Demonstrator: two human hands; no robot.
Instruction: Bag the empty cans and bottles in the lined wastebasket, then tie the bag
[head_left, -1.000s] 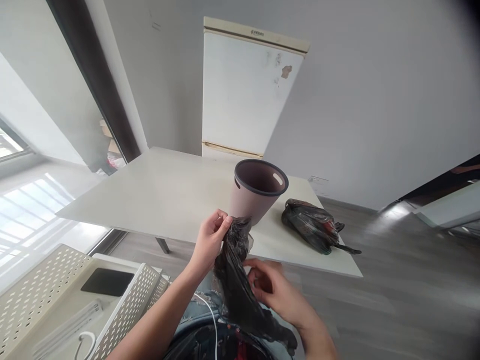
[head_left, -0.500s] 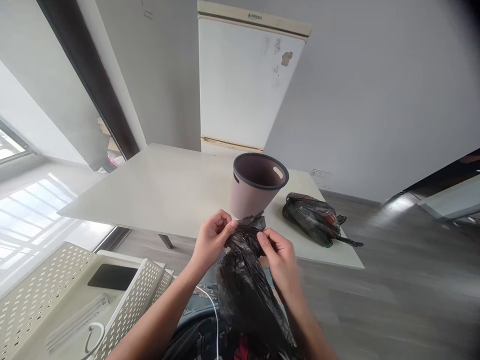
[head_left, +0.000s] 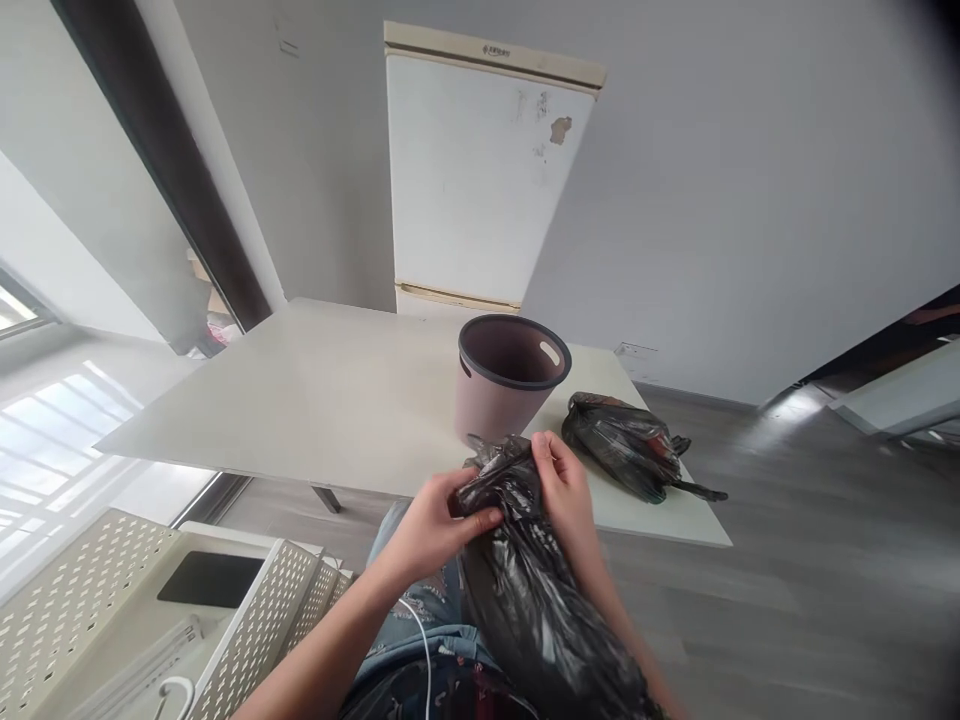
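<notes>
Between my hands hangs a black plastic bag [head_left: 536,590], its gathered upper end held up near the table's front edge and its body trailing down over my lap. My left hand [head_left: 439,525] grips the bag's left side, the thumb lying across the front of the film. On the right edge of the top, my right hand [head_left: 562,485] pinches the plastic between thumb and fingers. Just behind the bag stands a mauve trash can [head_left: 499,400] with a dark rim and side handle holes, upright on the table. No liner shows in its visible inside.
A second, filled black bag [head_left: 626,445] lies on the white table [head_left: 315,390], right of the can. Beyond the table stands a white refrigerator [head_left: 480,180]. At lower left is a perforated cream cart [head_left: 247,620] holding a dark flat item [head_left: 210,579]. A white cable [head_left: 426,650] crosses my lap.
My left hand has moved down and wrapped further round the bag, while my right hand has risen slightly. The bag's body has swung to the right, and the view has shifted a little.
</notes>
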